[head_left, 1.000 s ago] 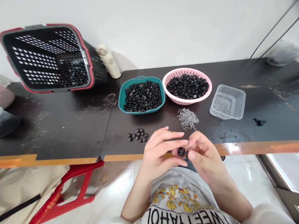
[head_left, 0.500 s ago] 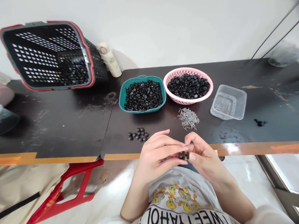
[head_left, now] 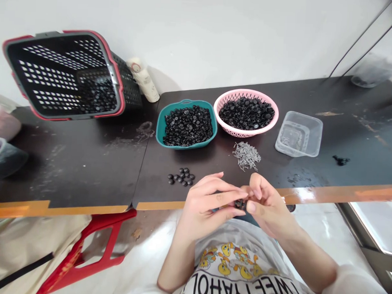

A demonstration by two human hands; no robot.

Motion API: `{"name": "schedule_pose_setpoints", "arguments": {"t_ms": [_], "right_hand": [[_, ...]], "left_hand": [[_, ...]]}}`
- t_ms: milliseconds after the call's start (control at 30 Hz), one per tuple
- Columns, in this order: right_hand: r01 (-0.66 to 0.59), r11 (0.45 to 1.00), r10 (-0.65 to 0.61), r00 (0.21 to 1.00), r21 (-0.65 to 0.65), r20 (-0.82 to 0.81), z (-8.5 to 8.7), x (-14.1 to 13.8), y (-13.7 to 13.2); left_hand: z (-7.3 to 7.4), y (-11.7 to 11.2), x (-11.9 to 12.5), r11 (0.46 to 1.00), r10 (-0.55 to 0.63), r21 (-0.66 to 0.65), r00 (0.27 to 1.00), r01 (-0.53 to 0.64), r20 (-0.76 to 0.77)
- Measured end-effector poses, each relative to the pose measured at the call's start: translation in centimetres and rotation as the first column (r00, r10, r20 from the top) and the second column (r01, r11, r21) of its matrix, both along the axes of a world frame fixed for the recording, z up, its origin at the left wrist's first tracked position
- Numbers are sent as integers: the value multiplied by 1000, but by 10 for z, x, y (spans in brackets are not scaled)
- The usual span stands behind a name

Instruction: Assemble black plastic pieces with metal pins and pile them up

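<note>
My left hand (head_left: 209,201) and my right hand (head_left: 265,206) meet at the near edge of the dark table (head_left: 84,168), both pinched on a small black wheel piece (head_left: 240,204) held between their fingertips. Just beyond the hands lies a small cluster of black wheels (head_left: 181,176). A pile of thin metal pins (head_left: 246,155) lies farther back to the right. Behind them stand a teal bowl (head_left: 186,125) and a pink basket (head_left: 246,112), each full of black plastic parts.
A clear plastic tub (head_left: 298,134) sits right of the pink basket. A black and red crate (head_left: 69,74) lies tipped at the back left, a white bottle (head_left: 142,77) beside it. Bowls stand at the far left edge. A red stool (head_left: 87,250) is under the table.
The hands have stayed at the table edge. The right fingers have curled more tightly over the black piece, which shows less than before.
</note>
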State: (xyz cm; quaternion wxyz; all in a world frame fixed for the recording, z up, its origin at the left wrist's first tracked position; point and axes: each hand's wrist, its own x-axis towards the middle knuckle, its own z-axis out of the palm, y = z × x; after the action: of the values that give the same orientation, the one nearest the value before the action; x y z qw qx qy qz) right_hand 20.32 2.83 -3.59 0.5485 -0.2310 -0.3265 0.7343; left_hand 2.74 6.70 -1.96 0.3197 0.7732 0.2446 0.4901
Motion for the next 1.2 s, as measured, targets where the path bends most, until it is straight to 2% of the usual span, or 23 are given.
{"name": "schedule_pose_setpoints", "arguments": {"t_ms": [333,500,600,767,933,1000,1100,1133,1200], "right_hand": [[77,996,-73,995,55,-61,-7,-14,-1],[161,986,-163,986,-50,-38,-12,-21,-2],[170,981,-172,985,-98,-14,-16,-23,-2],[88,990,-89,996,-109,2,-21,-23,1],[-77,985,78,997,-152,-1,-23,-15,8],[-109,977,122,991,-185,59,-25,-9,13],[-2,983,64,941,-184,331,-30,-1,26],[37,989,31,893,-142,450,-33,1,32],[45,999,-38,733,6,679,-39,2,45]], "left_hand": [[-7,-5,3,998,-9,-60,1000,11,29],[-14,-2,2,998,8,-67,1000,-7,14],[-19,-1,0,995,4,-99,999,0,36],[-26,0,-2,994,24,-110,997,-16,71],[-34,-2,-3,994,104,-39,993,-107,-53],[-36,-4,-6,990,140,-1,982,-141,-129],[-32,0,-18,988,149,4,954,-153,-262],[-29,5,-24,986,161,1,940,-168,-300],[-20,23,-39,972,222,9,909,-234,-352]]}}
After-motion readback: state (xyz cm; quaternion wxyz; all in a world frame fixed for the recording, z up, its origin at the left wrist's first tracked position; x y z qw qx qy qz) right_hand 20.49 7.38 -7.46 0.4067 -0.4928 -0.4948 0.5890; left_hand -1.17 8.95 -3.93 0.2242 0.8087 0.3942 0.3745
